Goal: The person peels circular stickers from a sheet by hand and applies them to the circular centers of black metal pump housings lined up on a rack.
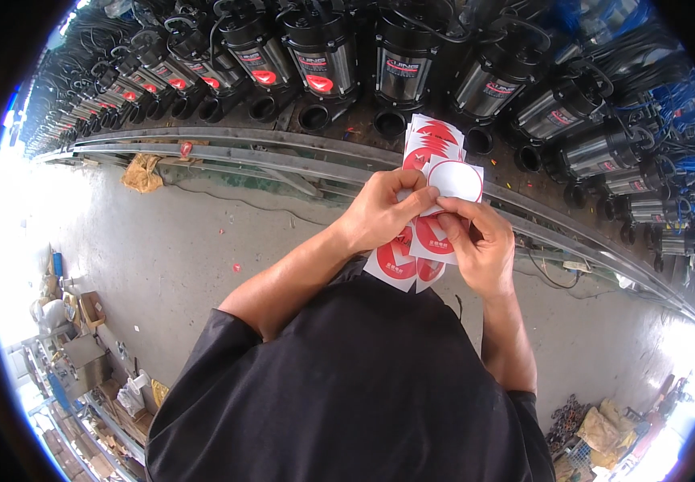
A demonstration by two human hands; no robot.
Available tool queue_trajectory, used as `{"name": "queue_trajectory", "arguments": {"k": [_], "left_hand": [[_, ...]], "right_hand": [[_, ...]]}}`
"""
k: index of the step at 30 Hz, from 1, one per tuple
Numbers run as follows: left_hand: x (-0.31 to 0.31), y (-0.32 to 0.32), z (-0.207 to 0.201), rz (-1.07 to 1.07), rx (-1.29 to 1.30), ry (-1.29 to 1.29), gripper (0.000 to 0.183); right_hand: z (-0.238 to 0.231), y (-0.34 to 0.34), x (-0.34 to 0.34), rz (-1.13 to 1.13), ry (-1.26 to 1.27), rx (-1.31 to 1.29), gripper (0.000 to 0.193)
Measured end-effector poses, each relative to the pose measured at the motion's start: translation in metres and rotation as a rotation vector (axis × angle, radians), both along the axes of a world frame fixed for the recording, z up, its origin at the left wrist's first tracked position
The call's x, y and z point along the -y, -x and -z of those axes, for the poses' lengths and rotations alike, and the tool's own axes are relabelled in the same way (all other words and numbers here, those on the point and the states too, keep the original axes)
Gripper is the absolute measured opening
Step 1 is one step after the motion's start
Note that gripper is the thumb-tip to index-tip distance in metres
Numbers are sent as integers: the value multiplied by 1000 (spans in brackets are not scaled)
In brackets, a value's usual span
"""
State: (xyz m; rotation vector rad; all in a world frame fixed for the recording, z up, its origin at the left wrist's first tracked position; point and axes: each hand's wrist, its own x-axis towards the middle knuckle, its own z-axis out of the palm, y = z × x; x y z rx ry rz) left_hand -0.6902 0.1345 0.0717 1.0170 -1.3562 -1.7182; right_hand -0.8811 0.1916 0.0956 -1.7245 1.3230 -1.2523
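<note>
Fingers first: the left hand (379, 210) pinches the top edge of a stack of sticker sheets (428, 233), thumb and forefinger closed on it, while the right hand (480, 241) grips the stack from the other side, its fingertips (448, 221) working at a white round patch (454, 181) on the front sheet. The stack sits between both hands, held in the air in front of the person's dark shirt (347, 386). The risk, as it looks from here: a sticker could tear, crease or curl onto itself if lifted crookedly, and the loosely fanned sheets could slip from the grip. The sheets are white with round red stickers, glossy and thin, splayed at top and bottom. Beyond the stack runs a metal rail (283, 157), and past that a long row of black pumps (323, 56) carrying red round labels.
</note>
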Motion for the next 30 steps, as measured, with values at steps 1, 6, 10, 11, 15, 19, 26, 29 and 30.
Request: {"name": "queue_trajectory", "arguments": {"k": [1,6,10,11,15,19,26,29,30], "left_hand": [[0,0,0,3,-1,-6,29],[1,-1,-10,6,65,-33,28],[1,-1,-11,-4,92,-35,29],[1,-2,-9,-11,95,-16,29],[4,-3,-9,-11,167,46,24],[5,-2,-4,-98,122,-11,24],[3,-4,0,-156,-64,-144,26],[-1,-12,5,-68,-93,-31,28],[-2,-16,7,-22,-83,38,29]], "right_hand": [[2,1,0,-9,15,-14,14],[2,5,0,-32,17,-84,16],[-2,6,-2,-65,-62,-80,19],[-2,6,-1,-67,-57,-83,19],[9,11,-2,-141,-95,56,25],[8,11,-3,-224,-328,474,45],[8,12,-6,-224,-318,509,45],[4,12,-7,-71,-308,502,46],[3,11,-6,-52,-287,489,46]]}}
